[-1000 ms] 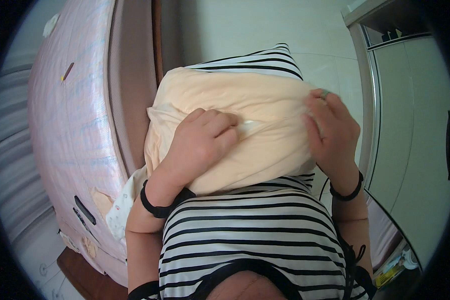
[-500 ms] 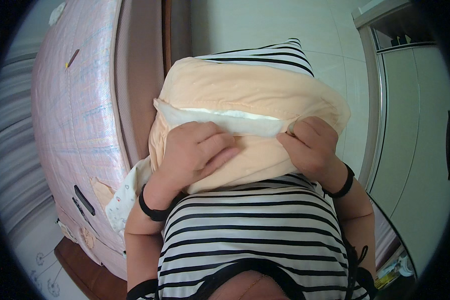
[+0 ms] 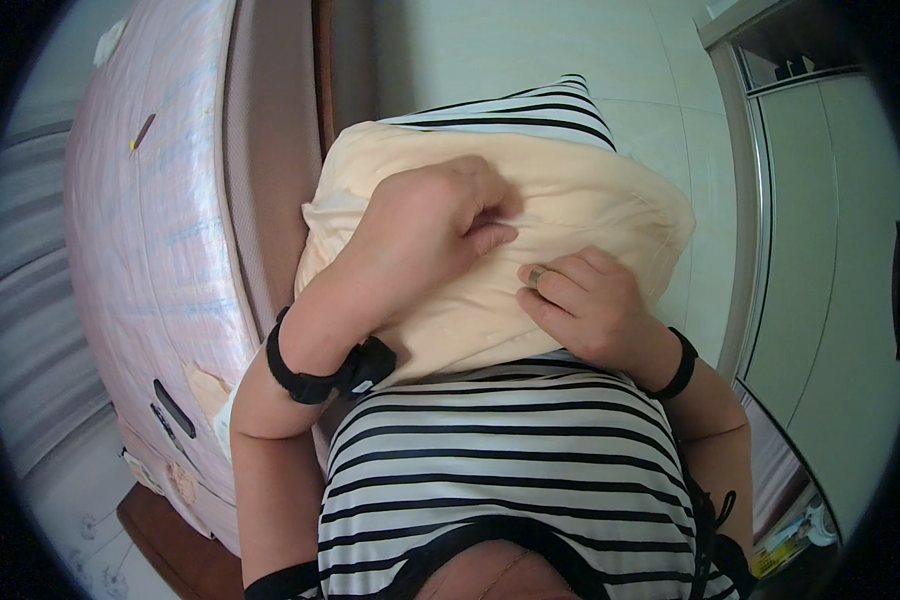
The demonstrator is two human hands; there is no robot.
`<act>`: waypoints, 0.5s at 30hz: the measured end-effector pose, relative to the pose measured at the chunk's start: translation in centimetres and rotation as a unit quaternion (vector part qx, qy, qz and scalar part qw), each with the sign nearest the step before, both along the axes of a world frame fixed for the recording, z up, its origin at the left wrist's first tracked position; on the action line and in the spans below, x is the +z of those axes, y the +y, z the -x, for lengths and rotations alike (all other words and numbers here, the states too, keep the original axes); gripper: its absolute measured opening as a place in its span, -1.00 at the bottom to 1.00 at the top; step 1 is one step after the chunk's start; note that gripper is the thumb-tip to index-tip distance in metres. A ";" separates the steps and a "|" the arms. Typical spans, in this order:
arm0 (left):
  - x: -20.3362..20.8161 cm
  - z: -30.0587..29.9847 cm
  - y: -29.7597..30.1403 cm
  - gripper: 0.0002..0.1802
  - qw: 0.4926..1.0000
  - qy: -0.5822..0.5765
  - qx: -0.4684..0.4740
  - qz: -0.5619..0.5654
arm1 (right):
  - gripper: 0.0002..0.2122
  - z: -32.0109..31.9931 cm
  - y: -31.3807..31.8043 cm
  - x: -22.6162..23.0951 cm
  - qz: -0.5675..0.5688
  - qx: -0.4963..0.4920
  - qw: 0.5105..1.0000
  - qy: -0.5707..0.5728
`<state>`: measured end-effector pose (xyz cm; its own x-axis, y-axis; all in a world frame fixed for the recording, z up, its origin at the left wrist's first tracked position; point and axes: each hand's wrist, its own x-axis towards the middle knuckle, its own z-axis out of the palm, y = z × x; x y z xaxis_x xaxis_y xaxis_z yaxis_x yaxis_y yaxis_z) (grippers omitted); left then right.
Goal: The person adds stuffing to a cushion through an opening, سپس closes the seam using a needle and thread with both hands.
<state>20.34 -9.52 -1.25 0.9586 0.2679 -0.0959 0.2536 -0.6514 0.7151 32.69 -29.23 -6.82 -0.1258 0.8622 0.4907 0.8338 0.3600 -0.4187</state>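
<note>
A soft, peach-coloured padded cloth piece, like a cushion (image 3: 590,190), lies across my lap over striped fabric. My left hand (image 3: 435,215) bends over its middle, fingers curled and thumb near the fingertips. Whatever those fingers hold, if anything, is hidden. Lower and to the right, my right hand (image 3: 590,305) rests on the same cloth. Its thumb and forefinger come together, and anything between them is too small to name. A metal band (image 3: 536,275) circles one right finger. The pale slit in the cloth is now mostly covered by my left hand and folds.
A bed with a shiny pink mat (image 3: 160,250) stands along my left. On it lie a dark stick-like tool (image 3: 144,131), a black oblong object (image 3: 174,408) and a peach scrap (image 3: 209,390). To the right is a pale sliding-door cabinet (image 3: 820,240). Tiled floor (image 3: 530,50) lies ahead.
My left hand has moved up and right across the cloth. The right hand has shifted slightly down and left. The white-edged slit that showed between them is no longer plainly visible.
</note>
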 end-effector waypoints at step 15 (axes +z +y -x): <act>-0.6 2.5 -2.4 -0.77 0.988 -0.071 -0.060 -0.127 | -0.74 -0.2 -0.4 -1.1 -0.054 -0.044 0.997 0.016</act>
<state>17.89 -11.96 -1.84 0.9838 0.1501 0.0983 0.0725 -0.8336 0.5476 32.85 -29.64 -7.91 -0.0348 0.8117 0.5831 0.8515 0.3295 -0.4079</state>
